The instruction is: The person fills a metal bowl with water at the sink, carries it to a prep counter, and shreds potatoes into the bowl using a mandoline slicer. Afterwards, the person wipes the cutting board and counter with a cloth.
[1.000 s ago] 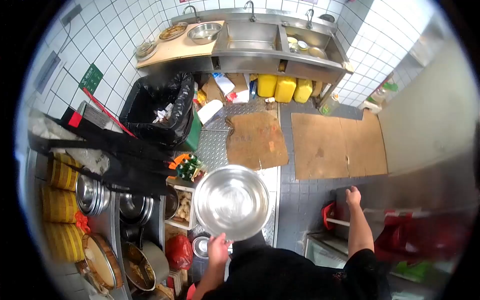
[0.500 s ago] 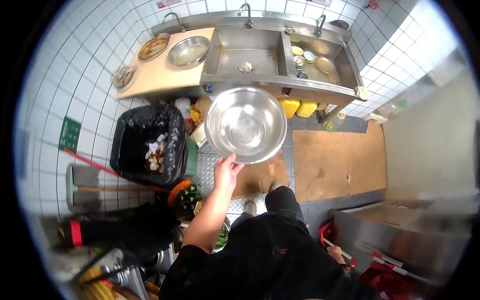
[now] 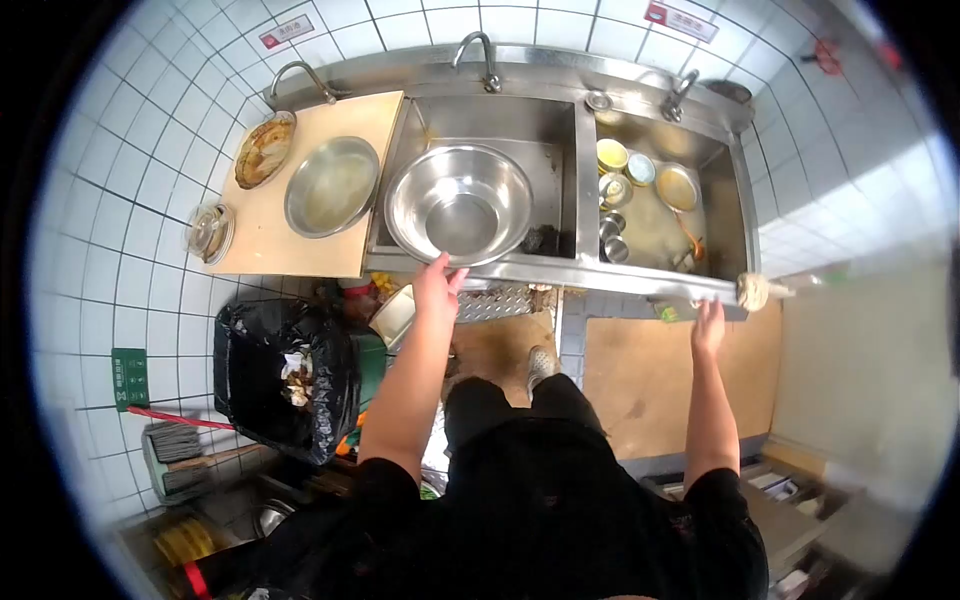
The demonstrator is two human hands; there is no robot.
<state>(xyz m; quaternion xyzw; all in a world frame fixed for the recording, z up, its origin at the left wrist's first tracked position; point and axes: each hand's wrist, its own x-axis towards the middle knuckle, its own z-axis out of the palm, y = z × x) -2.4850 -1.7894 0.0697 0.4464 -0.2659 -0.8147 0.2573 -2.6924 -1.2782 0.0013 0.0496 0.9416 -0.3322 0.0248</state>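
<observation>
So I've got one big, round, shiny steel bowl (image 3: 460,205) mid-frame, over the left of two rectangular steel sink compartments (image 3: 550,140); can't tell if it's resting on anything. My left hand (image 3: 437,290) is pinching its near rim. My right hand (image 3: 709,328) is at the long steel front edge (image 3: 620,278), right of centre, near one crumpled beige cloth (image 3: 752,291); can't tell if it's gripping. Three curved metal taps (image 3: 491,68) line the top. Upper left, a pale tan flat surface (image 3: 270,240) carries one wide, dull steel basin (image 3: 332,190).
</observation>
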